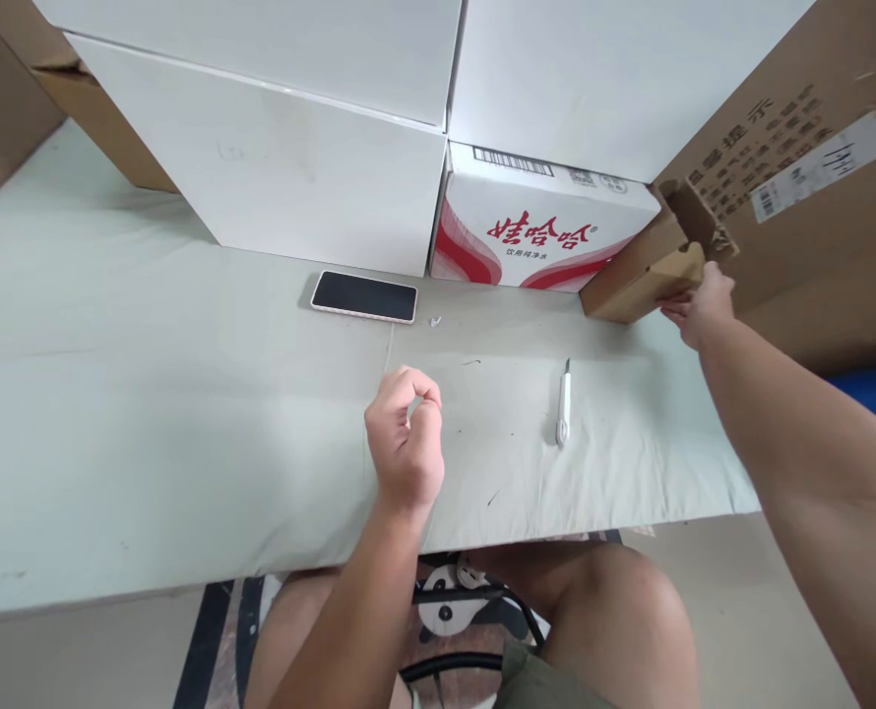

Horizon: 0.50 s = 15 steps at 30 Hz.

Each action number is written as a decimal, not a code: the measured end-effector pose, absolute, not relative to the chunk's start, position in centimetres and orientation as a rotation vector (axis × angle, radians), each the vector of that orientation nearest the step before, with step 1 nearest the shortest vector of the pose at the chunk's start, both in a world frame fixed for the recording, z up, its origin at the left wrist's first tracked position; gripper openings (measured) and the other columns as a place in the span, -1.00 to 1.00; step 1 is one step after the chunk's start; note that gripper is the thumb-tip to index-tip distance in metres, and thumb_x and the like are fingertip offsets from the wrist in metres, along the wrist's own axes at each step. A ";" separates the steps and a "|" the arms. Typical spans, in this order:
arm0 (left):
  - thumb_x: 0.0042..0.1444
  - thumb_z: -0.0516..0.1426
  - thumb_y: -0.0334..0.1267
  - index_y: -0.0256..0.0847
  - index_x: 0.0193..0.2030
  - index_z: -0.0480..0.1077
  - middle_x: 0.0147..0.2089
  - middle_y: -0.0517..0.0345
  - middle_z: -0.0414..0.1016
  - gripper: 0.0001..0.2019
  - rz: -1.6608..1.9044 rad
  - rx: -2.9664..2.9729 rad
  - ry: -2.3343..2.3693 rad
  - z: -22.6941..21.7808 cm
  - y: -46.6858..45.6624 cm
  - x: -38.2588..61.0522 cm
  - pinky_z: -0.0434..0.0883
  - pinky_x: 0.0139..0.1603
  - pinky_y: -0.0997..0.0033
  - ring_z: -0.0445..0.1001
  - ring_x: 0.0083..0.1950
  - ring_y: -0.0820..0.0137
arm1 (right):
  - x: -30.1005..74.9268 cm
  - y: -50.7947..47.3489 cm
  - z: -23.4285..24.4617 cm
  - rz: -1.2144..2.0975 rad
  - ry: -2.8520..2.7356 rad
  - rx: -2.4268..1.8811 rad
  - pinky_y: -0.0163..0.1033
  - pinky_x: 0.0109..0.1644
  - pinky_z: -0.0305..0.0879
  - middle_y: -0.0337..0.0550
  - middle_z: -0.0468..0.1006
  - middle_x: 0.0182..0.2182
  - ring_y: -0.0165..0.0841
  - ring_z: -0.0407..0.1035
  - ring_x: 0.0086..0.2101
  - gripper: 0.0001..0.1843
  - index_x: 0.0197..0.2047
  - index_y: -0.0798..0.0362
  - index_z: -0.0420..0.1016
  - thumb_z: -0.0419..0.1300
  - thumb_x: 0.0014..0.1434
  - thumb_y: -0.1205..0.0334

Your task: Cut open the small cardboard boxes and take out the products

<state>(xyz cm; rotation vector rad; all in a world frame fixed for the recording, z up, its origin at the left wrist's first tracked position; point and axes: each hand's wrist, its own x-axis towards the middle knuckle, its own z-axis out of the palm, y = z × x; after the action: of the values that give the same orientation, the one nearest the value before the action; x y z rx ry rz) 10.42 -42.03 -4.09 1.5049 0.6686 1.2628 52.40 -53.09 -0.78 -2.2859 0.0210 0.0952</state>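
My right hand (706,307) reaches out to the far right and grips the near edge of a small open cardboard box (634,281), with fingers against its front flap. What lies inside that box is hidden. Above the middle of the table my left hand (406,438) is curled, thumb meeting the index finger in a ring; nothing shows in it. Between the two hands a white utility knife (564,406) lies on the cloth, blade out and pointing away from me. A phone (364,296) with a dark screen rests beyond my left hand.
White boxes (276,148) are stacked along the back, beside a white and red water carton (541,222). A large cardboard carton (822,246) stands at the right. Pale cloth covers the table (150,414). A small white scrap (436,321) lies near the phone.
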 end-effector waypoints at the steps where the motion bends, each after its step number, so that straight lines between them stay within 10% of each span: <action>1: 0.00 0.01 -0.40 -0.13 -0.55 0.17 -0.54 0.22 0.21 -0.84 1.262 1.498 0.670 -4.0 -42.0 10.4 0.13 -0.41 0.33 0.22 -0.43 0.40 | 52.0 -53.0 -0.8 0.170 0.008 -2.248 -0.21 0.02 0.43 0.16 0.48 0.20 -0.41 0.53 -0.04 -0.45 0.38 -0.02 0.12 -0.33 0.51 -0.02; 15: 0.03 0.04 -0.31 -0.11 -0.54 0.18 -0.52 0.17 0.25 -0.85 1.327 1.302 0.698 -2.4 -40.7 4.5 0.24 -0.31 0.29 0.27 -0.37 0.33 | 40.8 -48.4 3.1 0.568 -0.390 -2.268 -0.10 -0.03 0.35 0.14 0.58 0.04 -0.22 0.49 -0.02 -0.70 -0.11 -0.07 0.40 -0.13 0.45 0.10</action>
<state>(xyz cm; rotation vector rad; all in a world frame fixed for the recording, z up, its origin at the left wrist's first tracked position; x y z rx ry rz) 4.51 -40.66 -2.44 1.3016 0.6975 1.3275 40.83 -48.44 3.12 -2.2684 -0.3899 0.5676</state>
